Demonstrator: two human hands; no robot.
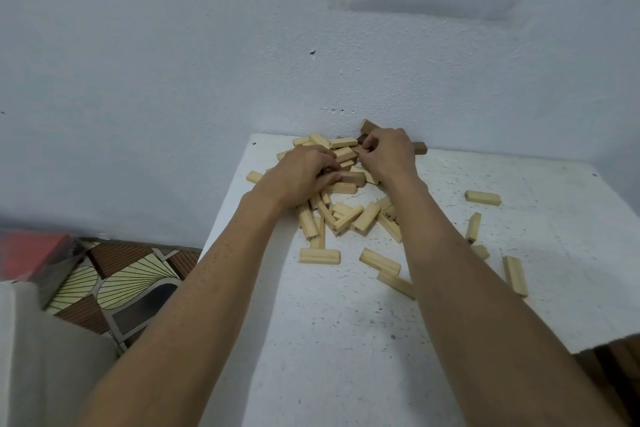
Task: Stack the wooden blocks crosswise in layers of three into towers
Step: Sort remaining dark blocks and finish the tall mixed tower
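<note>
The wooden blocks (346,215) lie in a loose heap toward twelve o'clock on the white speckled table (346,340), hard against the wall (207,63). Strays are scattered from about three to six o'clock of the heap, one of them well apart at three o'clock (482,197). They are short, pale, straight-edged bars of bare wood, some with small printed marks on a face, and a few dark blocks (420,148) sit at the back of the heap. No layer stands yet, so the stacking looks unstarted. Both hands are buried in the top of the heap: the left hand (304,170) has fingers and thumb curled round blocks there, and the right hand (388,153) curls its fingers onto a dark piece at its eleven o'clock. The blocks should be light, rigid and fairly grippy, not fragile, though they tumble easily. Pinching one across its long narrow sides near the middle would likely keep it level for laying.
</note>
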